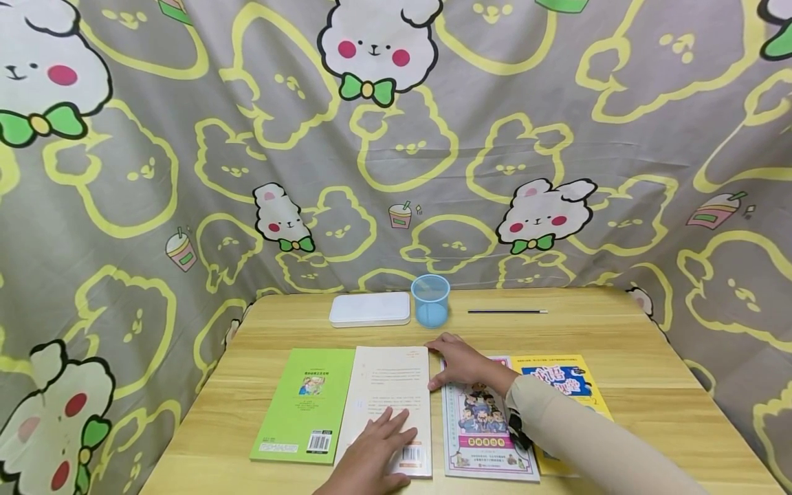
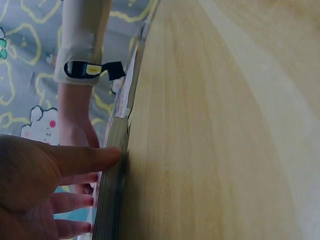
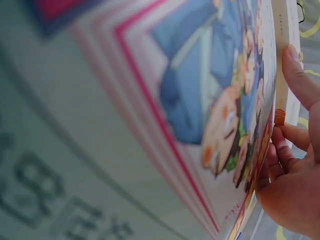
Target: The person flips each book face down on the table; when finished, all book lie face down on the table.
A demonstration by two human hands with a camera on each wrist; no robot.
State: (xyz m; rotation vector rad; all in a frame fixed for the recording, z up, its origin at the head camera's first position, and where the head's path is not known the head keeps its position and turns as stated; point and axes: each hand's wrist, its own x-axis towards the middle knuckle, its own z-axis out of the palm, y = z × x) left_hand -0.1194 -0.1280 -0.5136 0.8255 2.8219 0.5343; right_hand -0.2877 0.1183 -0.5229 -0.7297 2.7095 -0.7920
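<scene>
A white book (image 1: 386,385) lies face up on the wooden table between a green book (image 1: 312,405) and a comic-cover book (image 1: 479,426). My left hand (image 1: 374,454) rests on its lower part with spread fingers. In the left wrist view the thumb (image 2: 95,159) presses against the book's page edge (image 2: 112,195). My right hand (image 1: 467,361) reaches over the comic-cover book to the white book's far right corner. In the right wrist view its thumb (image 3: 297,75) touches the white book's spine (image 3: 282,40), while another fingertip meets the corner; the remaining fingers are loosely bent.
A yellow book (image 1: 569,375) lies at the right, partly under my right sleeve (image 1: 594,433). Along the back stand a white case (image 1: 370,309) and a blue cup (image 1: 430,302), with a dark pencil (image 1: 507,311) beside them. A patterned curtain (image 1: 396,158) surrounds the table.
</scene>
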